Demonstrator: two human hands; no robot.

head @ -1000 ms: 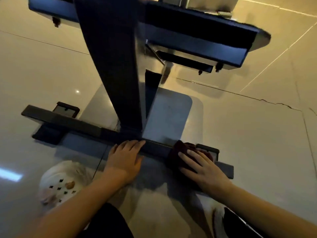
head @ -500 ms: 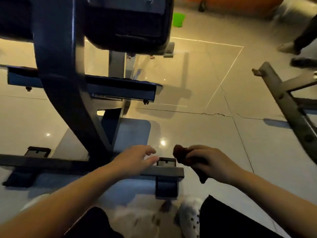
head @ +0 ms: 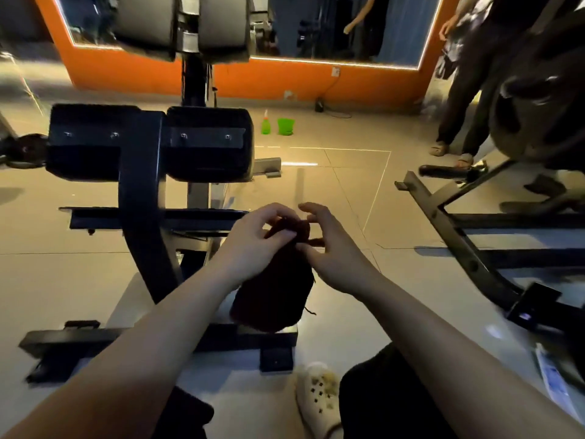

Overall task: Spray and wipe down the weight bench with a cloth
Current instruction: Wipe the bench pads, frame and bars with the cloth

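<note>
A dark red cloth [head: 275, 289] hangs in the air in front of me, above the bench's floor bar [head: 95, 339]. My left hand [head: 253, 245] pinches the cloth's top edge with curled fingers. My right hand [head: 329, 251] holds the same edge from the right, thumb and forefinger on it, the other fingers spread. The black weight bench [head: 145, 198] stands to the left with two padded rollers [head: 209, 144]. A green spray bottle [head: 266, 123] stands on the floor far behind, beside a green cup [head: 286, 126].
Another machine's black frame [head: 449, 229] runs along the right. A person's legs [head: 459, 99] stand at the far right near a stack of weight plates. An orange wall with a mirror [head: 316, 26] closes the back. My white shoe [head: 318, 394] is below.
My view has tilted up from the floor bar to the room. Both hands left the bar and rose; the cloth, first pressed on the bar by my right hand, now hangs between both hands.
</note>
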